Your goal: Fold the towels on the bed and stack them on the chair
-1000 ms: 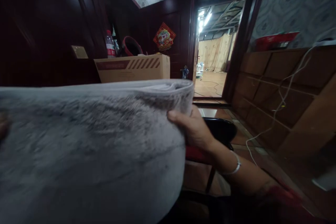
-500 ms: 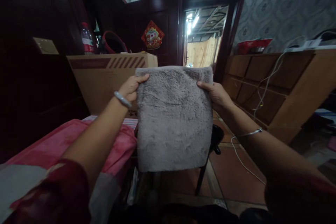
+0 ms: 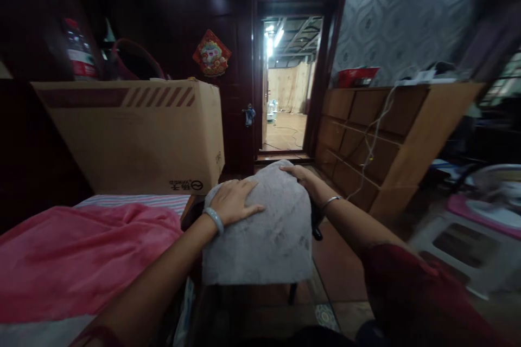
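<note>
Head view: grey fluffy towel (image 3: 264,244) was draped over a dark stool, front edge hanging down, at about 6 o'clock from the doorway (image 3: 287,81). Left hand (image 3: 235,201) lay flat on the towel's top, fingers (image 3: 251,208) spread wide, gripping nothing. Right hand (image 3: 303,176) rested on the far top edge, fingers extended, not clenched. Pink blanket (image 3: 81,255) at 9 o'clock of the towel; cardboard box (image 3: 130,135) at 10 o'clock.

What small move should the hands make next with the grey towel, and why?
Probably smooth it flat. The grey towel lies draped over a dark seat, humped on top, with the left hand and right hand both resting flat on it.
</note>
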Action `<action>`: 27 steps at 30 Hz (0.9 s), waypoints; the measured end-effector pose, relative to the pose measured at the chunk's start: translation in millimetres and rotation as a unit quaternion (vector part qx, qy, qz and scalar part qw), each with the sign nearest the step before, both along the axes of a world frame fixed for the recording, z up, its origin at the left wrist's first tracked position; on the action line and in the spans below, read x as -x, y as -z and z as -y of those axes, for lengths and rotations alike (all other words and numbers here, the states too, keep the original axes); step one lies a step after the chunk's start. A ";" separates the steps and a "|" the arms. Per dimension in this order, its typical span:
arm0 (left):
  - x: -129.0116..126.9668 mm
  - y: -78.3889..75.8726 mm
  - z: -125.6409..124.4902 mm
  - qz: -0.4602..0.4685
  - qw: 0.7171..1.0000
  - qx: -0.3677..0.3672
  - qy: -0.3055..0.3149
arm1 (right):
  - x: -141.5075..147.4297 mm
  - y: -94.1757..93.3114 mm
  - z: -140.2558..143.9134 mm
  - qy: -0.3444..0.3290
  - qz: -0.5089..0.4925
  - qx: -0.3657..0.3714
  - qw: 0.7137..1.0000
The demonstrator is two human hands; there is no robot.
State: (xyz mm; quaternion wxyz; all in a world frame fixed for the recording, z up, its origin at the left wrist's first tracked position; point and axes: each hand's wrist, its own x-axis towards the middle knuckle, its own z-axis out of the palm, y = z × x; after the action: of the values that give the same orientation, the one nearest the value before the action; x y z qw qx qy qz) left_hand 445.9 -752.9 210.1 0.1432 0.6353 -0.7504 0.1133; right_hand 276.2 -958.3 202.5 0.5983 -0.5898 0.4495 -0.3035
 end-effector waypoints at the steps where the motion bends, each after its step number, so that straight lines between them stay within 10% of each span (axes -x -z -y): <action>1: 0.0 -1.7 -0.2 0.008 1.000 0.002 -0.006 | 3.2 -0.1 0.5 0.004 -0.009 0.009 1.000; 11: 10.6 7.0 -5.8 0.111 0.990 0.063 -0.060 | 40.7 -10.6 -42.3 -0.007 -0.101 0.206 0.973; 19: 11.8 3.5 -5.2 0.132 0.988 0.059 -0.062 | 41.4 -12.1 -82.4 -0.028 -0.292 0.396 0.870; 24: 13.7 4.7 -6.0 0.137 0.986 0.068 -0.068 | 46.2 -7.7 -93.9 -0.170 -0.344 0.599 0.703; 27: 5.1 -1.1 -9.0 0.131 0.990 0.041 -0.037 | 50.9 -0.4 -89.8 -0.228 -0.322 0.619 0.679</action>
State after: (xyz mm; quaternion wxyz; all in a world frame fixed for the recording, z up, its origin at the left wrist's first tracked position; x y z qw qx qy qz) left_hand 440.8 -743.9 211.2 0.0653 0.6361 -0.7330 0.2319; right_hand 225.3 -868.6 203.0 -0.0348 -0.9711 0.1757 -0.1580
